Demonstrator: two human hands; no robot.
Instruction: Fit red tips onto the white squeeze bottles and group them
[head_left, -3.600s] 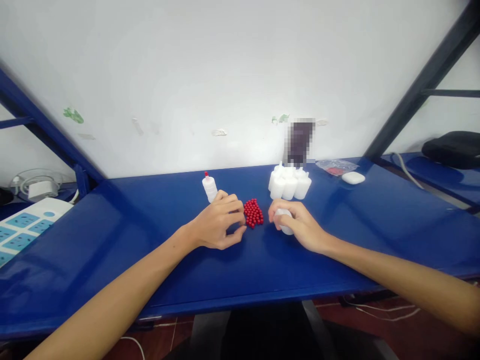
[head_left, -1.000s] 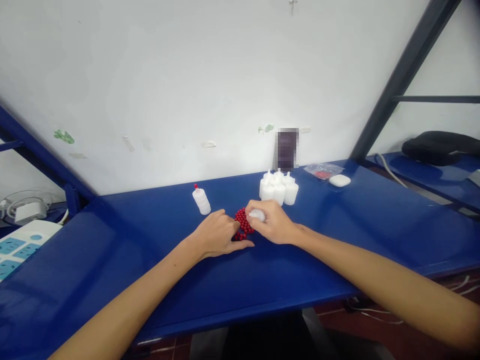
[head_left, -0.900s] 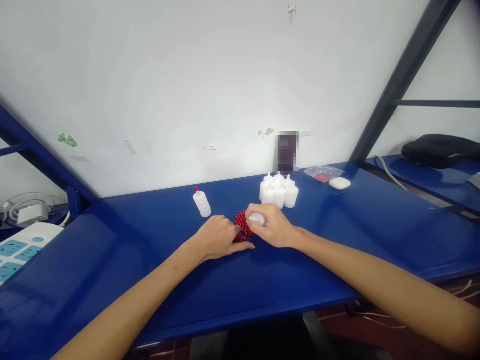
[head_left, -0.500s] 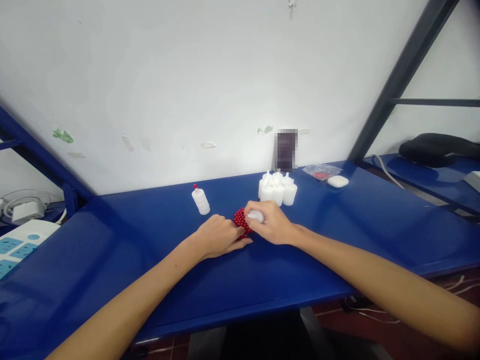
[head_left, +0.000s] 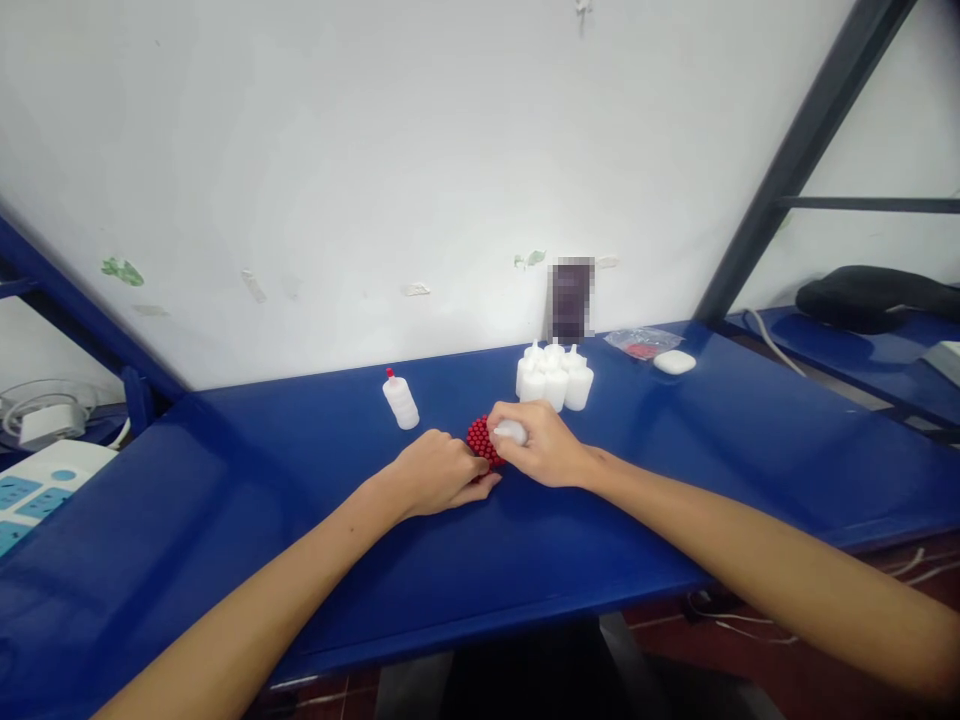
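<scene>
Red caps lie bunched on the blue desk between my left hand, curled so I cannot tell whether its grip holds one, and my nearer right hand, clamped round a white bottle tilted left toward them.

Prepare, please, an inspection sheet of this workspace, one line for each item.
Surface: blue tabletop, glossy; spills: nothing seen.
Work items: white bottles grouped; red-tipped bottle apart; small red pieces clustered.
Clutter: plastic bag, white rounded object.
Hands: right hand grips a bottle; left hand beside the pieces, fingertips partly hidden.
Cables: pale cable right; power strip left.
Surroundings: wall has peeled patches.
</scene>
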